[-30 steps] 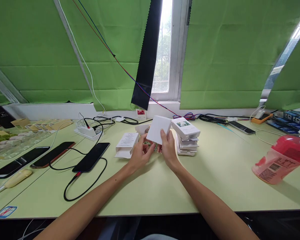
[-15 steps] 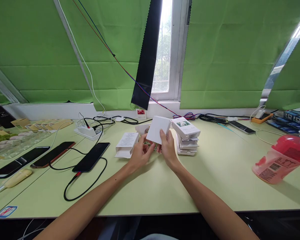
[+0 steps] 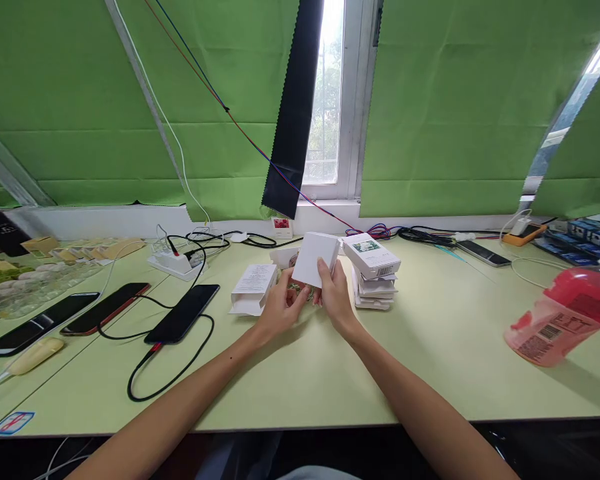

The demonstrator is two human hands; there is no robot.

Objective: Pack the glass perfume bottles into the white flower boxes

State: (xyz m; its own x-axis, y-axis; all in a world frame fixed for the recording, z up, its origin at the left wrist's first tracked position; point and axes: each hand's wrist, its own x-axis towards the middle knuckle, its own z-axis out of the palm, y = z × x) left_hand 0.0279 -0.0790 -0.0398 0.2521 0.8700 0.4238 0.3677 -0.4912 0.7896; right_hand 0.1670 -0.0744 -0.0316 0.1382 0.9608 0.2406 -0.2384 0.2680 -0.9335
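Observation:
A plain white rectangular pack [image 3: 314, 257], its exact kind not shown, is raised over the table in front of me. My right hand [image 3: 336, 293] grips its right side, thumb across the white face and fingers behind. My left hand [image 3: 283, 303] is closed at the lower left corner of the same pack; some fingertips are hidden. An open white carton [image 3: 253, 287] with small print lies just left of my left hand. Right of my hands, a white box with a flower picture [image 3: 373, 257] tops a pile of flattened white cartons [image 3: 375, 290]. Something patterned is partly hidden behind my hands.
Several phones [image 3: 183, 313] with black cables lie to the left, near a white power strip [image 3: 175, 263]. Toward the right are another phone [image 3: 483, 253] and a pink bottle [image 3: 560, 320]. Egg trays [image 3: 35, 287] stand far left. The table's front edge [image 3: 345, 428] runs below my forearms.
The white pack has tilted very slightly between my hands. Both hands keep their hold in nearly the same place.

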